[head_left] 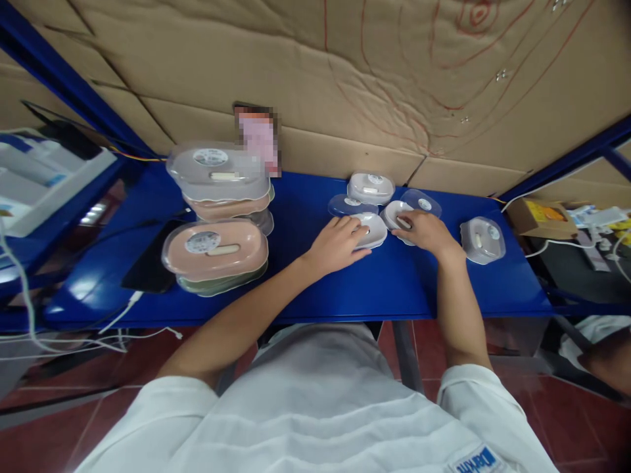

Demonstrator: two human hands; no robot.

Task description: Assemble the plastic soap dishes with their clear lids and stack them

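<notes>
The left hand (pixel 340 244) lies palm down over a small white oval box (pixel 373 230) on the blue table (pixel 345 289), fingers curled over its near end; how firmly it grips cannot be told, since the hand hides that end. The box's long axis runs from the fingertips away to the right. The right hand (pixel 424 231) covers a second white box (pixel 397 213) just beyond its knuckles, fingers bent down on it; most of that box is hidden, so its direction is unclear.

Just past the left fingertips lies a clear lid (pixel 351 205) with a round sticker, and beyond that a closed small box (pixel 371 187). Behind the right hand is another clear lid (pixel 421 202). To the right of the right wrist, apart from it, stands a grey-lidded box (pixel 482 239), its handle pointing away from the person.

Well left of the left forearm sit two stacks of larger oval boxes (pixel 217 253), pink and green, long axes crosswise. Their round labels are too small to read. A blurred pink patch (pixel 259 139) stands behind them. The shirt hem shows partial blue lettering (pixel 476 460), cut off.
</notes>
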